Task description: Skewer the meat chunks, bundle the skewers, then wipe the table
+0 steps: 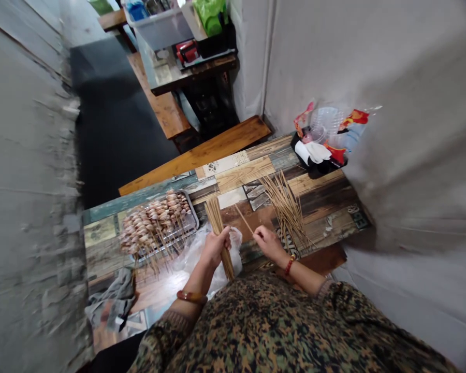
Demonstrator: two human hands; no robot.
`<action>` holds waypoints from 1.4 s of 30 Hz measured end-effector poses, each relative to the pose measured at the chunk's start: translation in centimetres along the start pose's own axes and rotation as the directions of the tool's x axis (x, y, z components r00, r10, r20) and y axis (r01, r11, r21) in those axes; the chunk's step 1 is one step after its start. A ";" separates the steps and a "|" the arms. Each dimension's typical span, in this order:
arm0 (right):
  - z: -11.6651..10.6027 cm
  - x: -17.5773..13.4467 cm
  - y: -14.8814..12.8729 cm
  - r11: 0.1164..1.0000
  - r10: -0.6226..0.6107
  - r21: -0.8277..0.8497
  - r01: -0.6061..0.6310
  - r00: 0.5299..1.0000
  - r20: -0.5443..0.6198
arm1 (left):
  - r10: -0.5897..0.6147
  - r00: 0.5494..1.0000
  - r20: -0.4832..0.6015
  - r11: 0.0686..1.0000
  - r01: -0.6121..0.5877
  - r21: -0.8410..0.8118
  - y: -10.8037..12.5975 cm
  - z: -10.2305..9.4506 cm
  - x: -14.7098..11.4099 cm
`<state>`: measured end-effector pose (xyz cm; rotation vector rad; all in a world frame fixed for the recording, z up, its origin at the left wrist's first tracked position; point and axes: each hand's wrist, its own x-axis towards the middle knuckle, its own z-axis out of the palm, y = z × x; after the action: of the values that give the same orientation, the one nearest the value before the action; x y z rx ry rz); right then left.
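Note:
My left hand (216, 244) is wrapped round an upright bundle of wooden skewers (214, 215) above the table's near edge. In my right hand (269, 241), a single wooden skewer (244, 218) is pinched near one end and slants up and left toward the bundle. Loose wooden skewers (285, 207) lie in a spread pile just beyond and right of my right hand. To the left, a metal tray (194, 213) bears several rows of skewered food pieces (153, 220), their bare sticks pointing toward me. A crumpled clear plastic bag (194, 256) lies under my left forearm.
The patchwork-patterned table (233, 199) meets a wall on the right. At its far right corner stands a black container (320, 168) with packaging and tissue. A grey cloth (114, 295) lies at the left. Beyond are wooden benches (202, 153) and another table with a plastic bin (159, 31).

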<state>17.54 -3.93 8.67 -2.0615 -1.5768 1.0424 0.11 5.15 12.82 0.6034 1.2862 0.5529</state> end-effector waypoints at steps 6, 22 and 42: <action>0.9 -0.2 -3.5 0.880 -0.066 0.464 0.107 0.992 -0.103 | -0.053 0.996 0.065 0.998 0.052 0.030 -0.2 3.2 0.8; -4.0 6.8 9.1 0.862 0.366 -0.138 -0.488 0.788 -0.496 | -0.069 0.968 0.241 0.990 0.097 -0.104 -1.7 1.1 1.7; -6.4 13.0 7.9 0.835 0.322 -0.408 -0.369 0.929 -0.181 | -0.149 0.984 0.097 0.972 0.164 -0.168 -1.4 1.2 2.4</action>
<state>29.01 6.62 3.29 -2.7402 -1.5200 0.7069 1.87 5.64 10.36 0.3704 1.1796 0.4984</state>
